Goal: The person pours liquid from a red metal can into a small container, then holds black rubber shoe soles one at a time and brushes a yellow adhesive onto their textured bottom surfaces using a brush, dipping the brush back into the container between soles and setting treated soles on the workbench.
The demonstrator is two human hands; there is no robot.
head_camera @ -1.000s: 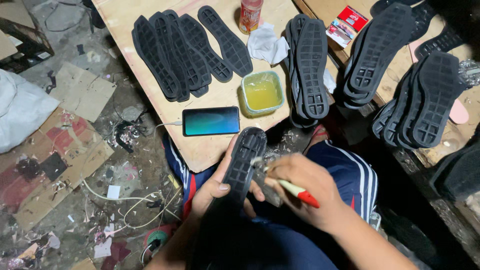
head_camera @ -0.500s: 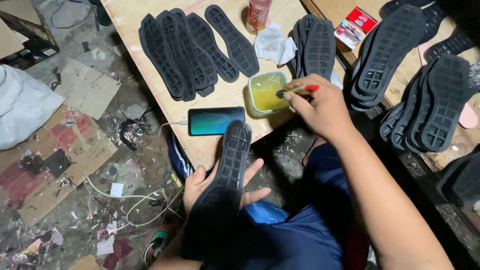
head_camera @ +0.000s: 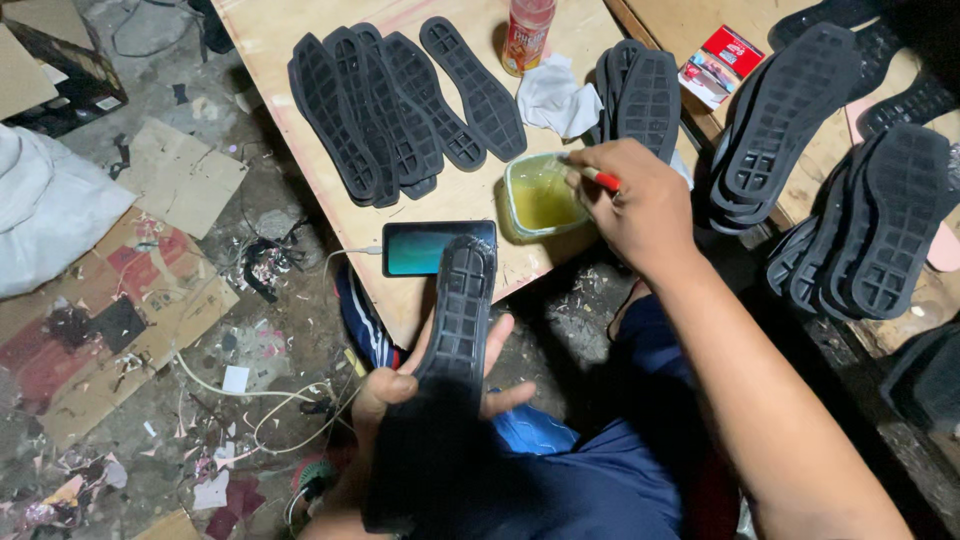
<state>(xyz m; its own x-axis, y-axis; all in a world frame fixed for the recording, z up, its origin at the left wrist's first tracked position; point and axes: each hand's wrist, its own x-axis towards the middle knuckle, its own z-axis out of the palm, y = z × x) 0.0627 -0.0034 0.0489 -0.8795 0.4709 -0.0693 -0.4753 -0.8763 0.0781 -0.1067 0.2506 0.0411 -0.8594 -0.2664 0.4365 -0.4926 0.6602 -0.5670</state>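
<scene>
Since the earlier frame the right hand has stayed at the small green tub, and the view has only shifted a little. One second ago this hand was low, near the sole on the lap; now it is up at the tub. It is clenched around a brush with a red handle, and the tip of the brush reaches over the rim of the tub, above the yellowish liquid inside. I cannot tell if the tip touches the liquid.

The left hand is grasping a black shoe sole from below, with the fingers spread on both sides of it. The sole has its tread side up and its front end lies over the edge of the tabletop, just beside a phone with a lit blue-green screen.

Beyond the right hand, a crumpled white cloth lies near the tub, with a red bottle behind it. To the left of the tub, a row of black soles is spread on the tabletop. To the right of the hand, more black soles are stacked, and a small red box lies farther away. Below the left hand, the floor is covered with cardboard pieces and scraps.
</scene>
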